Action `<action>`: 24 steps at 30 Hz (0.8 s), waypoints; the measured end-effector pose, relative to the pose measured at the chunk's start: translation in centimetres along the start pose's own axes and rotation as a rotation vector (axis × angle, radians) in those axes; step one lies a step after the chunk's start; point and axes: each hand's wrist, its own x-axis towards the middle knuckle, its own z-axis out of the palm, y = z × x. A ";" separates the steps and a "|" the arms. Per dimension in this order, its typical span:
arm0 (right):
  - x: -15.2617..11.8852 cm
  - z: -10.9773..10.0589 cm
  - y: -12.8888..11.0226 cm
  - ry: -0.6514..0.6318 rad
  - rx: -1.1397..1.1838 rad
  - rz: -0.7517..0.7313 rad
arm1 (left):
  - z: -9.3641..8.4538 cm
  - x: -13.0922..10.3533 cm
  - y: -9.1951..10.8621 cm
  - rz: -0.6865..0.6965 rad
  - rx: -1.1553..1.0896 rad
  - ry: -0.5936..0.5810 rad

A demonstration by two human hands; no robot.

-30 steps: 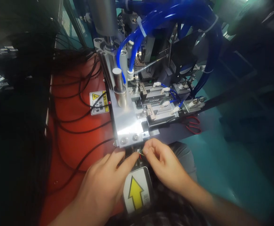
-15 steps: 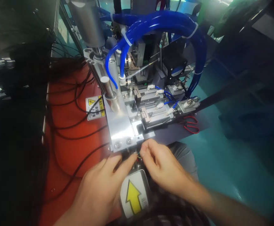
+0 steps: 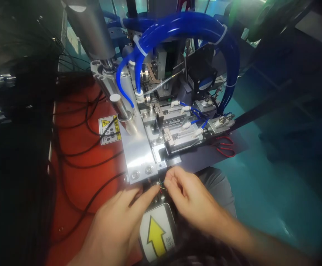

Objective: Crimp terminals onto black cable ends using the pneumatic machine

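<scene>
- Wires (image 3: 163, 188), thin and of several colors, located between the two thumb tips, just below the front edge of the metal plate (image 3: 139, 153).
- Right hand (image 3: 187, 188): thumb and index fingertips pressed together, pinching the wires at their right side; the other fingers are curled.
- Left hand (image 3: 116, 216): thumb extended, its tip at the left side of the wires; index finger bent toward the plate edge (its tip is hidden, so whether this hand grips anything cannot be told).
- Metal plate: two round bolt heads (image 3: 149, 169) at the front end; a cylindrical post (image 3: 119, 106) stands farther back.
- Arrow label (image 3: 157, 236): white with a yellow arrow, positioned below the wires, between the forearms.
- Red table (image 3: 78, 177): left of the plate; carries a yellow-and-white warning label (image 3: 109, 131) and several black cables (image 3: 94, 163).
- Blue tubes (image 3: 188, 23): bundled with white ties, arching above the machine.
- White fittings (image 3: 186, 126): mounted on the metal blocks right of the plate.
- Red-handled tool (image 3: 226, 149): lying beyond the right hand, well apart from it.
</scene>
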 end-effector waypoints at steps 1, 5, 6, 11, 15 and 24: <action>0.0 0.0 0.2 -0.004 0.081 0.021 | 0.2 0.0 0.0 -0.011 -0.024 0.030; 0.2 0.3 0.9 -0.017 0.330 0.079 | 0.3 0.0 0.1 -0.018 -0.048 0.052; 0.3 0.4 1.0 -0.026 0.361 0.081 | 0.2 -0.1 0.1 -0.019 -0.045 0.045; 0.7 1.0 0.7 -0.017 0.372 0.087 | 0.1 -0.3 0.1 -0.012 -0.044 -0.001; 0.7 0.7 0.6 -0.062 0.414 0.210 | 0.1 -0.4 0.1 -0.005 -0.053 -0.004; -1.0 1.0 0.5 -0.036 0.604 0.238 | -1.0 0.0 0.2 0.002 -0.045 -0.103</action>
